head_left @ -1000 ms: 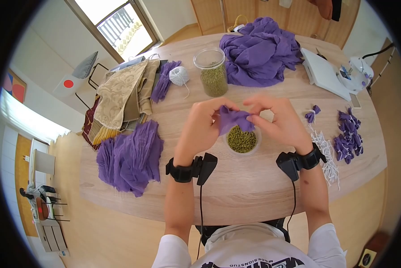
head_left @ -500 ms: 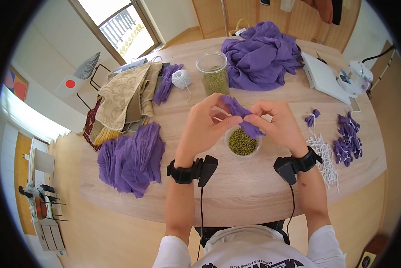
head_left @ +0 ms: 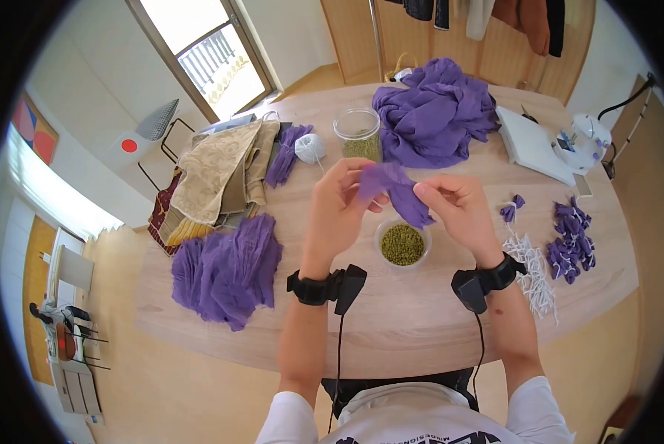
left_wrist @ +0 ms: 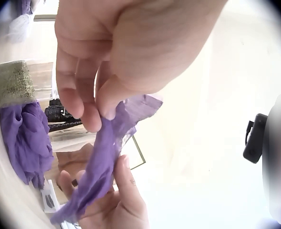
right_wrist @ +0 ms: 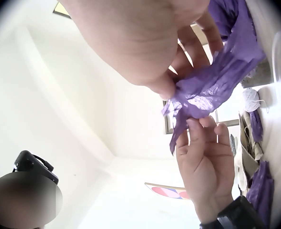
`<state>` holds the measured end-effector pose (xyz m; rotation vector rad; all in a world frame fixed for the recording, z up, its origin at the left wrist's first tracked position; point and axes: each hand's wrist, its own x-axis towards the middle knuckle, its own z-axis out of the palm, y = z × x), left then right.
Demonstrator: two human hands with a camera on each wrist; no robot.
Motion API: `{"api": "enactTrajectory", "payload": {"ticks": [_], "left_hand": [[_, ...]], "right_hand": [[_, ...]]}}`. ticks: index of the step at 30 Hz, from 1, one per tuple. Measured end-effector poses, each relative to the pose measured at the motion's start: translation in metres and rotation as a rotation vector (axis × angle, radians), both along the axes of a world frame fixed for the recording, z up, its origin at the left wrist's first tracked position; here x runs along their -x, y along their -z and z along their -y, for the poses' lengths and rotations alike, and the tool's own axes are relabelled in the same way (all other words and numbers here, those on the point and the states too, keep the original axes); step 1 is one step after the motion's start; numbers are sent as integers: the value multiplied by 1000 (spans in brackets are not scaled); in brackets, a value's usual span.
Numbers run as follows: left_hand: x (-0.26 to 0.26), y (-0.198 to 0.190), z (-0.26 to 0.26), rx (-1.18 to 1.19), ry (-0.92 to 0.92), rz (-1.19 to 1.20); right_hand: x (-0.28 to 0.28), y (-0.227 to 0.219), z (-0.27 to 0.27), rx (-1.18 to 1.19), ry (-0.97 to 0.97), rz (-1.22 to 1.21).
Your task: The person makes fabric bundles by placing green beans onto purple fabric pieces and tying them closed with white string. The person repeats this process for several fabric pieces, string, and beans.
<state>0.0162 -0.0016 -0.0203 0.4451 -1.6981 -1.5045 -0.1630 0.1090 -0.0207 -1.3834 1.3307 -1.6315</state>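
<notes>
A small strip of purple cloth [head_left: 403, 198] is stretched between the two hands, above a round tub of green beans [head_left: 402, 245]. Its left end is pinched by the left hand [head_left: 337, 211] between thumb and fingers, seen closer in the left wrist view, where the cloth [left_wrist: 98, 164] hangs down in folds. The right hand [head_left: 457, 216] pinches the other side with thumb and fingers. In the right wrist view the cloth [right_wrist: 216, 83] looks thin and wrinkled, with the right hand [right_wrist: 140, 43] above it and the left hand [right_wrist: 207, 167] below.
Behind the hands stand a clear jar of beans [head_left: 358, 133] and a large purple cloth heap [head_left: 437, 115]. Gathered purple cloth [head_left: 228, 270] and patterned fabrics [head_left: 217, 170] lie left. White strings [head_left: 535, 277], tied purple bundles [head_left: 571, 240] and a sewing machine [head_left: 589, 140] are at right.
The hands have kept hold of the cloth and drawn a little apart, lifting it off the tub's rim. The cloth has turned to slant down to the right. The head view has tilted up slightly.
</notes>
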Motion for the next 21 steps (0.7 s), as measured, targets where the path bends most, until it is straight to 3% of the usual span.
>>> {"api": "enactTrajectory", "payload": {"ticks": [7, 10, 13, 21], "left_hand": [[12, -5, -21, -133, -33, -59], [10, -3, -21, -58, -74, -9], [7, 7, -21, -6, -117, -15], [1, 9, -37, -103, -169, -27]], "right_hand": [[-2, 2, -3, 87, -61, -154], [-3, 7, -6, 104, -24, -141], [-3, 7, -13, -37, 35, 73], [-9, 15, -19, 83, 299, -49]]}}
